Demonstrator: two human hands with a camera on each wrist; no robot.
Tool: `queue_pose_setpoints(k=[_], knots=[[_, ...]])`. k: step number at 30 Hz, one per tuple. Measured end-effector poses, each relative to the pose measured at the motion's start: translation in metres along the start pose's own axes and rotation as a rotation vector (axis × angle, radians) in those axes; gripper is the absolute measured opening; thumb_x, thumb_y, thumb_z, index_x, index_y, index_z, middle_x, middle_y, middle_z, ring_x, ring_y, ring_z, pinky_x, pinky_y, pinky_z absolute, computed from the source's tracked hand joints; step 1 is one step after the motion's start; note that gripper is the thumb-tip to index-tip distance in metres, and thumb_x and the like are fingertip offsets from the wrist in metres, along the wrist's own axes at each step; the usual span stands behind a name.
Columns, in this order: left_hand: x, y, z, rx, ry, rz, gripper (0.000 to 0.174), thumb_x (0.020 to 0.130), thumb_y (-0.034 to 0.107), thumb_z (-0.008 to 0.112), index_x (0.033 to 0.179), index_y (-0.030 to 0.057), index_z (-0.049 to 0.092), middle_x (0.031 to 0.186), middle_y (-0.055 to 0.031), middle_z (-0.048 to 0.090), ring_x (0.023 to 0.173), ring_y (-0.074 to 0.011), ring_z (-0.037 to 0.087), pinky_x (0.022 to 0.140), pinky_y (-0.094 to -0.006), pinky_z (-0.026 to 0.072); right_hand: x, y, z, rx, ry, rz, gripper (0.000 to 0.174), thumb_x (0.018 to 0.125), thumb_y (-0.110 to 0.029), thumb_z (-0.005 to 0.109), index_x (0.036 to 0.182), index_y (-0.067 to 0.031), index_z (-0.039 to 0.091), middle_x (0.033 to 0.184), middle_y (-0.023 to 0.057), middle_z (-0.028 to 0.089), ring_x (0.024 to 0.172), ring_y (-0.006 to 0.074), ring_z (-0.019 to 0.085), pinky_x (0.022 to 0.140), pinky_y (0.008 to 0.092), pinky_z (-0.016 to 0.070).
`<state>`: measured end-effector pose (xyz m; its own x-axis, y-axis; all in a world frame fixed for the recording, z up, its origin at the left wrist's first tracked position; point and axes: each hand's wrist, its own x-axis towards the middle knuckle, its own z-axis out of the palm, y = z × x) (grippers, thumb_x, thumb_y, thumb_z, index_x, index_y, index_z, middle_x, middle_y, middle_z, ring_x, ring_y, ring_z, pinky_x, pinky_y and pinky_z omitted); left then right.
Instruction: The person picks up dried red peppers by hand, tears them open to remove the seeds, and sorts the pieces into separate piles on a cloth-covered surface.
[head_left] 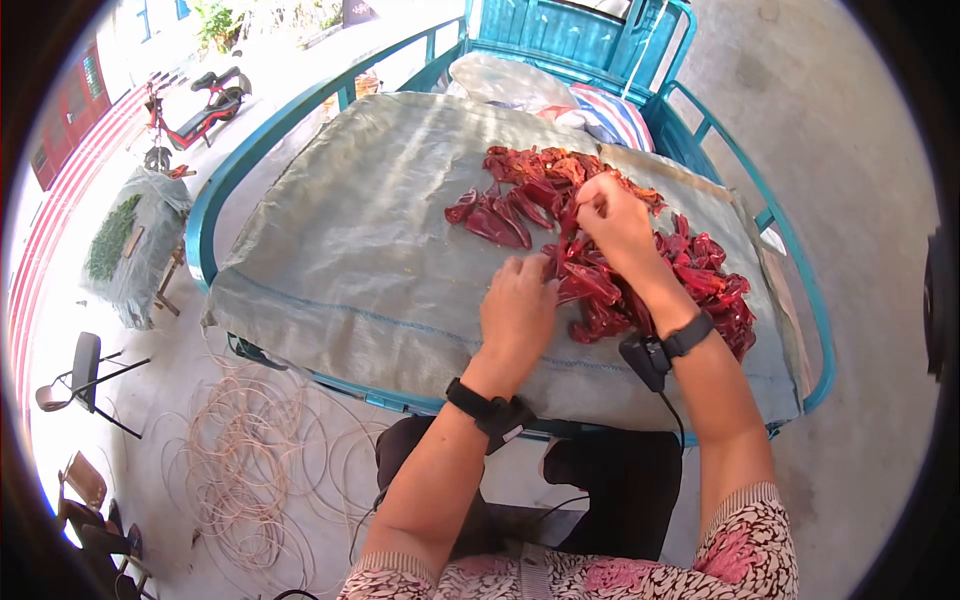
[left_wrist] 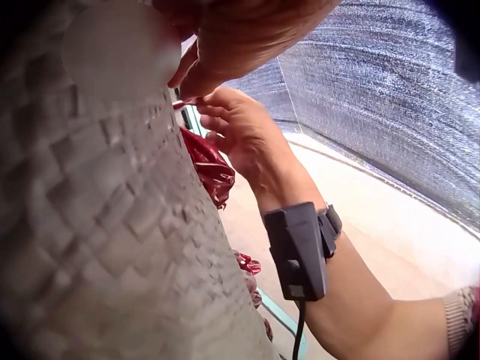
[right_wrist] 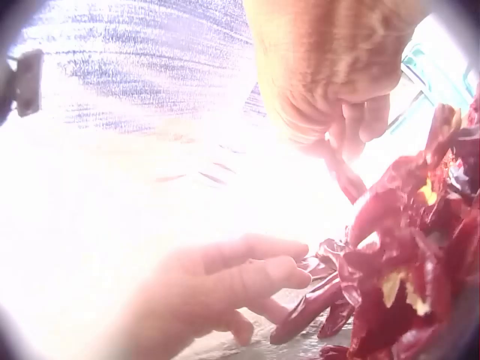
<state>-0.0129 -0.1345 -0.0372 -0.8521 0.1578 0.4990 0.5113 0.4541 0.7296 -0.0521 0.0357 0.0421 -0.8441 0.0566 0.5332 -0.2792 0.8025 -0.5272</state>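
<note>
Dried red chili peppers lie heaped on a grey woven sheet. Over the far side of the heap, my right hand pinches a dark red chili pepper between thumb and fingers; the pepper slants down toward the pile. My left hand is at the heap's near left edge, its fingers reaching loosely to the nearest peppers. In the left wrist view the left hand is close to the camera, with the right hand just beyond it.
The sheet covers the bed of a blue-green metal cart with side rails. Clear plastic and a striped bag lie at its far end. A black chair, coiled pale strands and a red scooter stand or lie to the left.
</note>
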Motion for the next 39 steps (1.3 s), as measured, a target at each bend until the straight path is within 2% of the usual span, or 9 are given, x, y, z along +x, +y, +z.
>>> queue_pose_setpoints(k=[2,6,9,14,23,28,31,36,39], knots=[[0.002,0.004,-0.001,-0.075,0.043,-0.071,0.046,0.087,0.015,0.072,0.130,0.0074,0.057,0.113,-0.0165,0.064,0.097,-0.0340,0.063,0.079,-0.0434,0.0525,-0.005,0.011,-0.010,0.299,0.014,0.025,0.009,0.087,-0.005,0.064,0.095,-0.0041,0.062,0.077,0.0014,0.062,0.071,0.0096,0.059,0.063,0.0282,0.0484],[0.008,0.012,-0.001,-0.173,0.220,0.092,0.055,0.090,0.013,0.069,0.141,0.0075,0.050,0.121,-0.0174,0.062,0.099,-0.0330,0.064,0.081,-0.0418,0.0523,-0.026,-0.018,-0.035,0.692,-0.222,0.321,0.010,0.093,-0.008,0.059,0.103,-0.0062,0.060,0.083,-0.0003,0.060,0.068,0.0069,0.057,0.060,0.0213,0.0452],[0.009,0.010,-0.004,-0.123,0.090,0.179,0.055,0.090,0.011,0.067,0.142,0.0070,0.050,0.120,-0.0162,0.063,0.101,-0.0347,0.062,0.083,-0.0425,0.0522,-0.038,-0.018,-0.034,0.781,-0.276,0.417,0.011,0.094,-0.010,0.059,0.103,-0.0046,0.059,0.084,0.0007,0.061,0.069,0.0071,0.058,0.061,0.0212,0.0457],[0.009,0.007,0.001,0.165,-0.051,-0.006,0.055,0.089,0.015,0.068,0.140,0.0044,0.052,0.119,-0.0127,0.064,0.105,-0.0362,0.059,0.087,-0.0442,0.0493,-0.032,-0.007,-0.030,0.516,-0.231,0.353,0.024,0.093,-0.010,0.059,0.115,-0.0024,0.058,0.093,0.0031,0.062,0.074,0.0093,0.060,0.064,0.0237,0.0466],[0.000,0.005,0.008,0.222,-0.129,0.201,0.077,0.083,0.053,0.073,0.143,0.0097,0.051,0.135,-0.0174,0.055,0.126,-0.0387,0.049,0.105,-0.0532,0.0361,0.021,0.058,0.005,-0.201,-0.165,0.003,0.054,0.080,-0.027,0.072,0.127,-0.0047,0.060,0.112,0.0197,0.066,0.097,0.0310,0.066,0.087,0.0401,0.0520],[0.001,-0.004,0.010,0.172,-0.189,0.181,0.069,0.087,0.047,0.071,0.142,0.0096,0.053,0.139,-0.0163,0.053,0.128,-0.0382,0.047,0.106,-0.0520,0.0356,0.032,0.055,0.028,-0.481,-0.326,0.030,0.065,0.080,-0.034,0.073,0.139,-0.0142,0.055,0.129,0.0140,0.064,0.119,0.0352,0.057,0.102,0.0500,0.0411],[0.001,-0.005,0.015,0.191,-0.152,0.175,0.055,0.091,0.039,0.069,0.135,0.0082,0.058,0.137,-0.0164,0.055,0.127,-0.0380,0.049,0.105,-0.0514,0.0368,0.027,0.069,0.040,-0.518,-0.306,-0.048,0.065,0.080,-0.032,0.071,0.140,-0.0162,0.053,0.132,0.0134,0.062,0.118,0.0378,0.056,0.100,0.0554,0.0402],[0.004,-0.002,0.014,0.085,-0.028,0.119,0.038,0.093,0.030,0.067,0.122,0.0052,0.066,0.126,-0.0175,0.062,0.117,-0.0389,0.055,0.099,-0.0485,0.0431,0.036,0.071,0.036,-0.412,-0.158,-0.004,0.033,0.083,-0.011,0.064,0.116,-0.0087,0.069,0.087,0.0104,0.073,0.099,0.0313,0.066,0.089,0.0444,0.0490],[0.006,-0.006,0.014,0.015,0.026,0.136,0.033,0.092,0.026,0.068,0.117,0.0044,0.067,0.119,-0.0170,0.064,0.110,-0.0393,0.058,0.094,-0.0472,0.0463,0.036,0.084,0.023,-0.057,-0.296,0.112,0.034,0.082,-0.008,0.063,0.116,-0.0064,0.068,0.090,0.0122,0.073,0.090,0.0321,0.069,0.080,0.0409,0.0534]])
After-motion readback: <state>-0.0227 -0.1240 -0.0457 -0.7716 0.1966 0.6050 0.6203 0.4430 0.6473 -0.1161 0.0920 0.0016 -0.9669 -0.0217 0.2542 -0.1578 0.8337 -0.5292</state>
